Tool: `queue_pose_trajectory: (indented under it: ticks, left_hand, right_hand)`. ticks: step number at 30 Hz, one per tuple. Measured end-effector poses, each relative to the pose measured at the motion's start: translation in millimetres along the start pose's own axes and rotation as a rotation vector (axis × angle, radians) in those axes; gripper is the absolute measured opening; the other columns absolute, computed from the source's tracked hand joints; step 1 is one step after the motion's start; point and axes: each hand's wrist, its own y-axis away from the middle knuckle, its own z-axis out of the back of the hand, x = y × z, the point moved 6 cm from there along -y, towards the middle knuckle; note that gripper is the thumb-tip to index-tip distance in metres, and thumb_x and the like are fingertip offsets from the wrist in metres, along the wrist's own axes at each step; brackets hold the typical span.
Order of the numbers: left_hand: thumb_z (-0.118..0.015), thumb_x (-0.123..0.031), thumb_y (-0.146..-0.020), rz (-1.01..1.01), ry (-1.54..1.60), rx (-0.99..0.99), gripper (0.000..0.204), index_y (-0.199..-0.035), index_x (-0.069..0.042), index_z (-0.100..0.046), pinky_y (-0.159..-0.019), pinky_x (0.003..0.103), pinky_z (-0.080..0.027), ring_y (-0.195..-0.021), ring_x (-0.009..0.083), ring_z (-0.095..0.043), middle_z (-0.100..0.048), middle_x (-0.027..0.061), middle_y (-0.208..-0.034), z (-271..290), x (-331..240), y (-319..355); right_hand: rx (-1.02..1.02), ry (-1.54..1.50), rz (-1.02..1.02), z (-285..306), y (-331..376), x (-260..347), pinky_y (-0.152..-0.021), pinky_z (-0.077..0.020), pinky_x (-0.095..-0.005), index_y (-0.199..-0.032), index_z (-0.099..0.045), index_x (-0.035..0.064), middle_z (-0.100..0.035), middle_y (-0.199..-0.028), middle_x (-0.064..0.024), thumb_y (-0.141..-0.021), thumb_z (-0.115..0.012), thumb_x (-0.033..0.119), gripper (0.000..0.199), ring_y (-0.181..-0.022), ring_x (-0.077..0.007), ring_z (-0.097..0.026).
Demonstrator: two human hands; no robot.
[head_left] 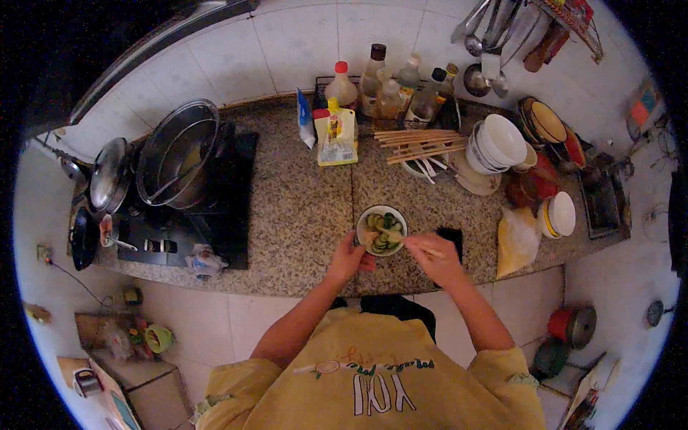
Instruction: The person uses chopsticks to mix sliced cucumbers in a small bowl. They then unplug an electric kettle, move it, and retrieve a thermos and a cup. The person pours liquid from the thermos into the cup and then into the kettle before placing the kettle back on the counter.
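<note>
A small white bowl (359, 226) of sliced cucumber (385, 222) is near the counter's front edge. My left hand (349, 259) is closed on the bowl's near left side. In my right hand (438, 262) is a pair of pale chopsticks (431, 251), pinched between the fingers. Their tips reach into the bowl among the green slices and look slightly blurred. Beside my right hand lies a flat black object (450, 242), partly covered by the hand.
Behind the bowl stand a yellow-capped pouch (337, 140) and several sauce bottles (373, 79). A bundle of chopsticks (419, 140) lies by stacked white bowls (502, 142). Left is a black stove (233, 215) with a large pot (179, 154); right, a bag of yellow grain (517, 244).
</note>
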Motion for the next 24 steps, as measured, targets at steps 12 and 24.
queue_pose_trajectory:
  ticks: [12, 24]
  left_hand:
    - [-0.042, -0.008, -0.084, 0.007, -0.002, -0.031, 0.056, -0.130, -0.004, -0.011, -0.051, 0.034, -0.051, -0.055, 0.0230, -0.058, -0.057, 0.0173, -0.073, 3.1, 2.6, 0.8]
    - [-0.042, -0.008, -0.084, -0.015, 0.002, -0.035, 0.055, -0.129, -0.004, -0.012, -0.049, 0.032, -0.051, -0.054, 0.0215, -0.058, -0.056, 0.0153, -0.069, -3.0, -6.5, 9.3]
  right_hand:
    - [-0.089, -0.232, -0.417, -0.5, -1.4, -38.1, -0.054, -0.0466, -0.0227, -0.079, -0.060, -0.0044, -0.061, -0.069, -0.0089, -0.081, -0.055, 0.015, 0.020, -0.058, -0.0124, -0.057]
    - [0.001, -0.006, -0.434, 21.9, -26.9, -18.4, -0.053, -0.0440, -0.0242, -0.077, -0.061, -0.0009, -0.059, -0.067, -0.0072, -0.080, -0.054, 0.015, 0.018, -0.057, -0.0119, -0.055]
